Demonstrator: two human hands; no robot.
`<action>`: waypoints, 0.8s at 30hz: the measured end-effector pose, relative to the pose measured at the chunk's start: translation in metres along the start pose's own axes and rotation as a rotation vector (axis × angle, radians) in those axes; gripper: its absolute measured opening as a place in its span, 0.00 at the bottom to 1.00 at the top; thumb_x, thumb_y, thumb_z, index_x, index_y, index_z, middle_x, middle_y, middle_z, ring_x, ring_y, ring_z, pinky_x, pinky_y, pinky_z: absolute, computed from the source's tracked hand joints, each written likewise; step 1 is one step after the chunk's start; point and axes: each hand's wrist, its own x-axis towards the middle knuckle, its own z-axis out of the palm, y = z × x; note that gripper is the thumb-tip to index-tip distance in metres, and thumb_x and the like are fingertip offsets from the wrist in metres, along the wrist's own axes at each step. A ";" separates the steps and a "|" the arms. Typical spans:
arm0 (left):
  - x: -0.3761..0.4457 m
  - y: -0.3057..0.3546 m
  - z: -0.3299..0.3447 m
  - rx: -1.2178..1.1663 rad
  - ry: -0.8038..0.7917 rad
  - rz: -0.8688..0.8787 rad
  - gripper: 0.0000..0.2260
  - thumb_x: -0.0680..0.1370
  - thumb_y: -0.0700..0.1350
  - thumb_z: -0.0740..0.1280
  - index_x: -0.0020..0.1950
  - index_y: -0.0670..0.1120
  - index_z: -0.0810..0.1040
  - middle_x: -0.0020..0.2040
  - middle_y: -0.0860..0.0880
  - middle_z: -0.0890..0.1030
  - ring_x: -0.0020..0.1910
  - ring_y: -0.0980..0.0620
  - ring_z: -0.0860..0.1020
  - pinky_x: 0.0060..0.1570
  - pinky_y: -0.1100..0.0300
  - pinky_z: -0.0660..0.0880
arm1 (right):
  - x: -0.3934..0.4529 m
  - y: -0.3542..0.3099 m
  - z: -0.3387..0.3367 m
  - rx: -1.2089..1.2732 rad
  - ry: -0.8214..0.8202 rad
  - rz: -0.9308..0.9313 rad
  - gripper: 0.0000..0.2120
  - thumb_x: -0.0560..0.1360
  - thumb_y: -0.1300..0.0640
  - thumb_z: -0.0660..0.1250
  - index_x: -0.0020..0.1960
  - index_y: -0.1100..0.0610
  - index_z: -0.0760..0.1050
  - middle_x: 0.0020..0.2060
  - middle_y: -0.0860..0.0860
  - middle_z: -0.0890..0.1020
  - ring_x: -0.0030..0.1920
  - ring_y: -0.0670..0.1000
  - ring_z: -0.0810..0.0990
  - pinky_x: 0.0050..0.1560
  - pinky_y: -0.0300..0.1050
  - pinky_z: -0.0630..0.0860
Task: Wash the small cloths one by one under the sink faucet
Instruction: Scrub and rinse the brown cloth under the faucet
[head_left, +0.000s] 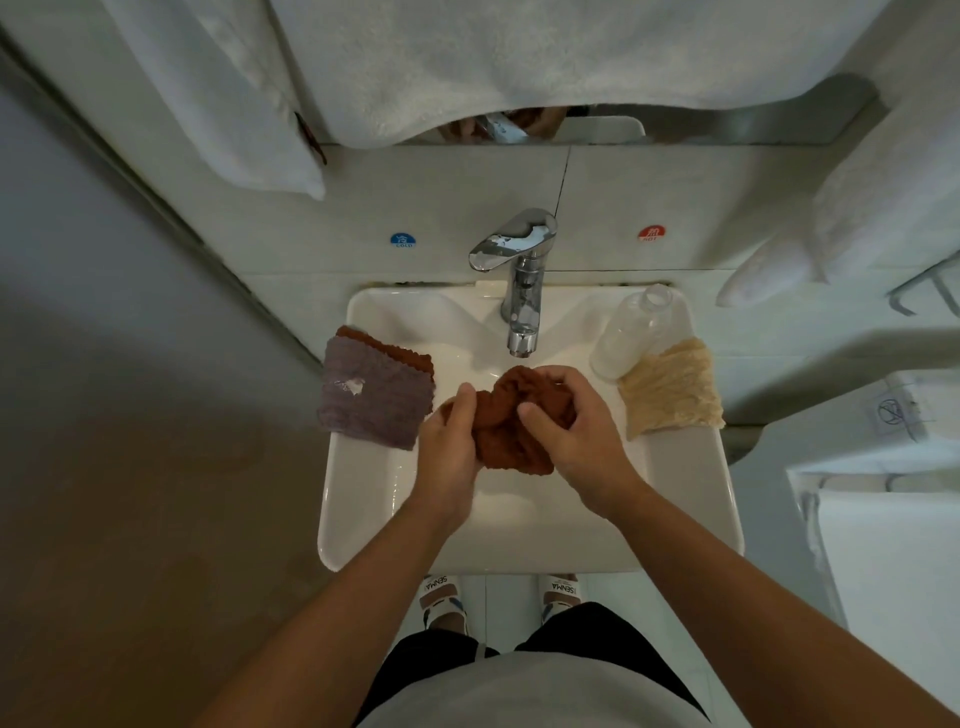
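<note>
I see both sets of fingers curled and clamped on the rust cloth (511, 421): left hand (447, 441) grips its left end, right hand (566, 421) its bunched top. The cloth is crumpled, waffle-textured, over the white glossy sink (358, 488), just below the chrome faucet (522, 280). A folded mauve cloth (371, 400) lies on the left rim, a cream lacy cloth (670, 389) on the right, touching a clear bottle (631, 332).

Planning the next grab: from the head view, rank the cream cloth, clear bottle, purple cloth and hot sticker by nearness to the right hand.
From the right hand:
1. Cream cloth, just beside it on the sink's right rim.
2. Clear bottle, behind that cloth.
3. Purple cloth, across on the left rim.
4. Hot sticker, up on the wall.
</note>
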 end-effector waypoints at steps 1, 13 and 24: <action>-0.002 -0.003 0.005 0.025 0.001 0.000 0.18 0.85 0.53 0.60 0.54 0.40 0.81 0.48 0.40 0.86 0.48 0.41 0.85 0.47 0.43 0.83 | -0.001 0.001 0.005 -0.031 0.010 -0.006 0.09 0.80 0.58 0.69 0.59 0.52 0.77 0.47 0.51 0.83 0.49 0.51 0.83 0.49 0.50 0.83; -0.011 -0.014 0.015 0.158 -0.089 0.238 0.17 0.85 0.57 0.59 0.58 0.45 0.78 0.50 0.41 0.83 0.49 0.42 0.84 0.41 0.42 0.83 | 0.002 -0.014 0.015 0.072 0.013 0.108 0.17 0.83 0.42 0.51 0.58 0.53 0.69 0.47 0.60 0.78 0.38 0.58 0.80 0.34 0.54 0.80; -0.011 0.004 0.043 0.085 0.040 0.255 0.12 0.85 0.45 0.58 0.43 0.46 0.73 0.37 0.49 0.76 0.38 0.52 0.76 0.40 0.54 0.76 | 0.008 -0.019 0.028 0.045 0.140 0.043 0.08 0.84 0.57 0.59 0.48 0.57 0.72 0.33 0.53 0.76 0.27 0.48 0.72 0.24 0.39 0.68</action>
